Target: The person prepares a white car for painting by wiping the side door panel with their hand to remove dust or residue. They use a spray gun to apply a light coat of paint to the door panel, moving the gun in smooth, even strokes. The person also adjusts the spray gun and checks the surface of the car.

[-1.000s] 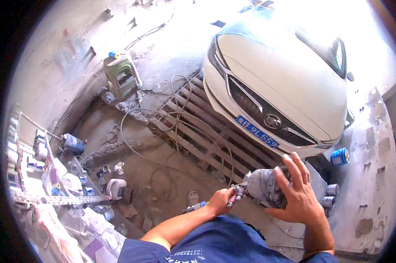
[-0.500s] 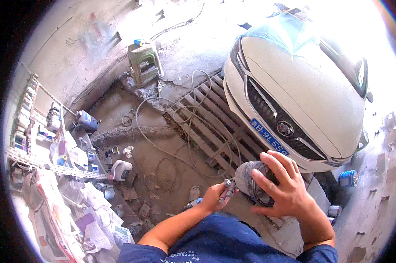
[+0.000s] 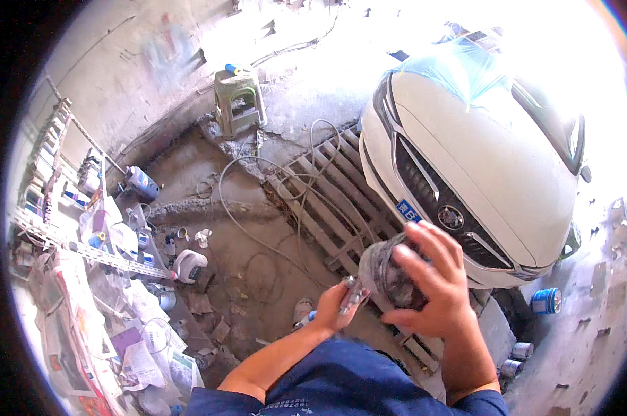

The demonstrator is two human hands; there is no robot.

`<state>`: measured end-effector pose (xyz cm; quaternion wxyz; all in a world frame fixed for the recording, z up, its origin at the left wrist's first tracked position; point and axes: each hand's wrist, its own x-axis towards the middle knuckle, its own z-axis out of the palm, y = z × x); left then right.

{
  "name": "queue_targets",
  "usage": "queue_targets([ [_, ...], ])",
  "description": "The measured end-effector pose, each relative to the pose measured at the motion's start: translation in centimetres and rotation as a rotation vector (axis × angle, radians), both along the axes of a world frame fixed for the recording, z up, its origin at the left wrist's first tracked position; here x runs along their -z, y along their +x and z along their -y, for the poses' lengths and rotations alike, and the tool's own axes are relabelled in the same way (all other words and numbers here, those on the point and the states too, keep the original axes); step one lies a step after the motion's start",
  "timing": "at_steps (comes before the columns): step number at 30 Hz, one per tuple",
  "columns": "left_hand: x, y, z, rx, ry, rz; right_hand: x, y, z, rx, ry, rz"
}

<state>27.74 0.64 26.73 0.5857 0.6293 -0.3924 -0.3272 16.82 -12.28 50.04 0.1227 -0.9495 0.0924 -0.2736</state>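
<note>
My left hand [image 3: 332, 310] is closed around the metal body of what looks like a paint spray gun [image 3: 352, 295]. Attached to it, or right against it, is a grimy grey cup [image 3: 379, 274], lying tilted. My right hand [image 3: 435, 288] curls over the cup's far right end, with its fingers spread round the rim and the thumb low. The palm hides part of the cup, and the join between cup and gun is hard to make out.
A white car [image 3: 466, 159] with blue plastic film [image 3: 452, 69] stands ahead right, by a floor grating [image 3: 327, 187]. A hose [image 3: 223, 194] loops over the floor. A stool [image 3: 238, 104] stands farther back. A cluttered rack [image 3: 105, 260] fills the left; a blue can [image 3: 546, 301] sits right.
Both hands and the cup have shifted slightly left, and the right hand has risen a little over the cup. The view has tilted slightly, moving the surroundings in the picture.
</note>
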Motion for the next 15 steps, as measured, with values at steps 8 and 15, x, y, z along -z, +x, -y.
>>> queue_targets([
  [8,-10.7,1.8,3.9,-0.152,0.069,0.094,12.8,-2.7,1.1,0.352,0.805,0.145],
  [15,-9.6,1.0,3.4,-0.123,-0.011,0.227,16.8,1.4,-5.7,0.145,0.925,0.197],
])
